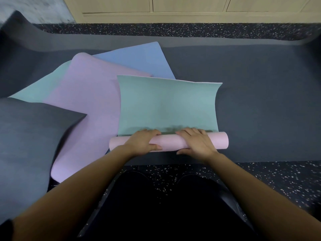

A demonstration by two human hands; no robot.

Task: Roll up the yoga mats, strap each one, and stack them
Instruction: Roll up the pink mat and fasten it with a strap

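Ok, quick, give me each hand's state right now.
Left hand: grips the pink mat roll, fingers curled over it.
Right hand: grips the same roll.

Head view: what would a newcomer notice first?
At centre, the left hand and right hand hold a pink roll, with its teal unrolled part stretching away from the person. To the left, a lilac mat, blue mat and dark grey mat lie fanned and overlapping.

Free grey mat (260,110) right, overlapping mats (83,101) left.
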